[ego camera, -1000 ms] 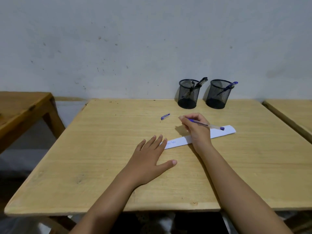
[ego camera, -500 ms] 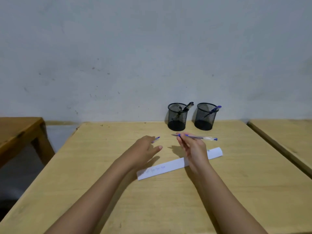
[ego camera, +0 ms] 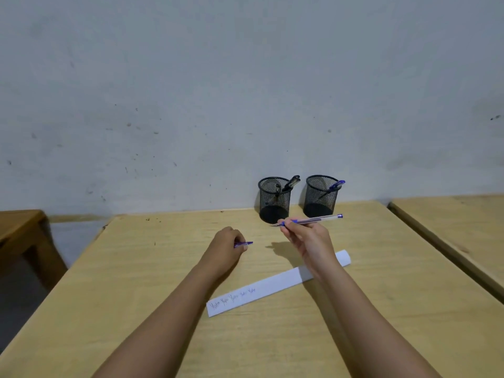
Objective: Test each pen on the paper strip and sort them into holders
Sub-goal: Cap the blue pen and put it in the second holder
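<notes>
The pen (ego camera: pixel 311 221) is held level above the tabletop (ego camera: pixel 136 268), pinched near its writing tip by the right hand (ego camera: pixel 308 241), with the tip pointing left and the clear barrel reaching right in front of the two mesh holders. The cap (ego camera: pixel 243 244) is pinched in the curled fingers of the left hand (ego camera: pixel 226 249), which sits low on the tabletop; its blue end sticks out toward the pen's tip, with a clear gap between them.

The paper strip (ego camera: pixel 272 287) lies slantwise just nearer than both hands, with several scribbles at its left end, so this pen looks already tested and the step in hand looks like recapping.

To do it well, bring the cap's open end in line with the tip, keep both level, and slide them together along one axis rather than at an angle, so the tip does not jab a finger or smear ink. Push until it seats.

Then the pen goes into the left holder (ego camera: pixel 274 199), which holds dark pens, or the right holder (ego camera: pixel 321 195), which holds a blue one. Which holder stands for working pens cannot be told.
</notes>
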`<state>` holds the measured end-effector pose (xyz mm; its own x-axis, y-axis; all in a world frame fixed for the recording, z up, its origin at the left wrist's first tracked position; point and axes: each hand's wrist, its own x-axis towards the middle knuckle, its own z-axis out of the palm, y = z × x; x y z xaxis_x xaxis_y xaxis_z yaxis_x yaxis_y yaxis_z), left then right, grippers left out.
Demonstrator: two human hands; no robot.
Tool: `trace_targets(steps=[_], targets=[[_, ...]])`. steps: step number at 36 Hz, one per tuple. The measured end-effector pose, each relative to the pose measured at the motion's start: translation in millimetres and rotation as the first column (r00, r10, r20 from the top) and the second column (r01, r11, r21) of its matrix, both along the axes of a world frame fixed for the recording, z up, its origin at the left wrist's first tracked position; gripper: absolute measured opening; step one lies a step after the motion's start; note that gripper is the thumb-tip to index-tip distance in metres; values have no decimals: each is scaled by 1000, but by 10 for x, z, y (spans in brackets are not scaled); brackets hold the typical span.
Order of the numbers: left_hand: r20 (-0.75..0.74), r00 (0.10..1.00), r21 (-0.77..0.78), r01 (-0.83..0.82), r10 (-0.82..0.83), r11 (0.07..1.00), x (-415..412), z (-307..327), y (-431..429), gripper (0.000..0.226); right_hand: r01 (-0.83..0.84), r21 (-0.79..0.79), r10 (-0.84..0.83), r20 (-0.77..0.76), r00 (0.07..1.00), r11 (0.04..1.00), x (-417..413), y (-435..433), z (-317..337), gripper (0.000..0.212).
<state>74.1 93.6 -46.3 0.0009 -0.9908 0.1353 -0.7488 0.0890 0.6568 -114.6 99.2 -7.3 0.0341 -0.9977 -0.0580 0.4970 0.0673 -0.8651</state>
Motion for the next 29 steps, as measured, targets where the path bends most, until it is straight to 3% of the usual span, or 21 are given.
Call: trace_targets(steps=[3, 6, 16, 23, 29], targets=[[-221, 975, 15, 41, -37, 999, -19, 65, 127, 5, -20, -2, 20, -39, 999, 1000, -7, 46, -2, 4], [-482, 875, -24, 29, -37, 999, -88, 173, 303, 8, -35, -16, 33, -65, 997, 999, 0, 127, 24, 5], [-605, 789, -168, 12, -113, 986, -100, 481, 600, 16, -91, -98, 88, -35, 996, 991, 151, 413, 194, 4], [-613, 771, -209, 48, -169, 977, -151, 650, 772, 17, -148, -128, 138, -79, 987, 981, 194, 558, 307, 5], [-732, 660, -157, 75, -167, 985, -107, 712, 880, 15, -155, -164, 135, -129, 982, 974, 124, 635, 400, 5]])
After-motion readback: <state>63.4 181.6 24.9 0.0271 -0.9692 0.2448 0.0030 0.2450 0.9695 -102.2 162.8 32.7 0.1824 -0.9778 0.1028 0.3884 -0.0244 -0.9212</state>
